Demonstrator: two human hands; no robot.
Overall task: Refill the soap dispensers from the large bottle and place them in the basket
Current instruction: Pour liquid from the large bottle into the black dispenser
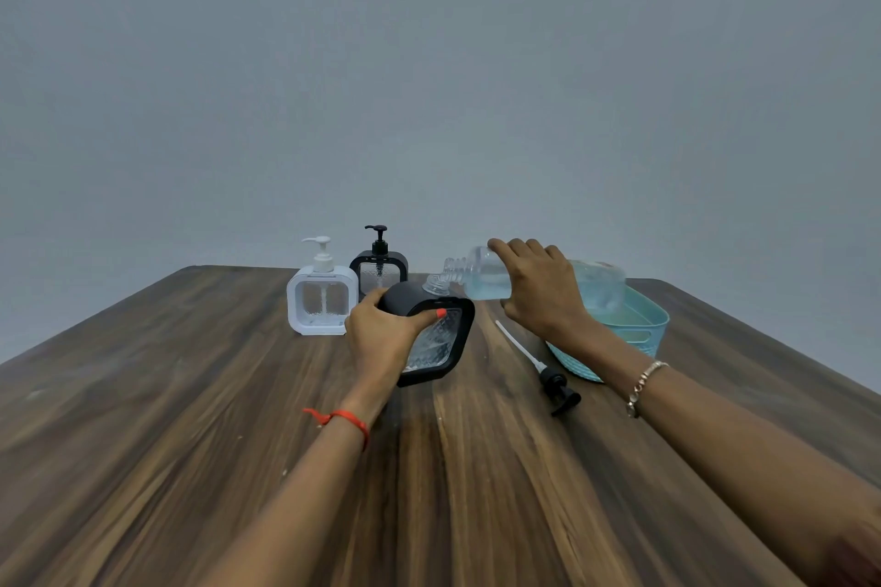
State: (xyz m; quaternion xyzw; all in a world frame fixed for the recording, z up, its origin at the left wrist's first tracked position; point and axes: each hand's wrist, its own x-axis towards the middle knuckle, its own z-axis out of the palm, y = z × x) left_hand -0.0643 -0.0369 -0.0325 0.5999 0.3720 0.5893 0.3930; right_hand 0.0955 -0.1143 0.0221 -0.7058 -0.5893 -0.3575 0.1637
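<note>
A white dispenser point(322, 300) and a black dispenser point(379, 269) stand at the back of the table point(190, 396). The left hand point(381, 338) grips a tilted open dispenser point(438, 343), its neck at the mouth of the big bottle point(491, 276) tipped in the right hand point(541, 286)'s grasp. A loose pump point(548, 372) lies just beside the basket point(639, 329).

Open wood spreads across the near desk point(167, 491) and its far left corner. At the far middle a white dispenser point(322, 303) and a black dispenser point(379, 265) stand close together. A tilted dispenser point(443, 348) and a bottle point(481, 276) fill the centre. Right of them a loose pump point(553, 381) lies just beside the basket point(655, 327).
</note>
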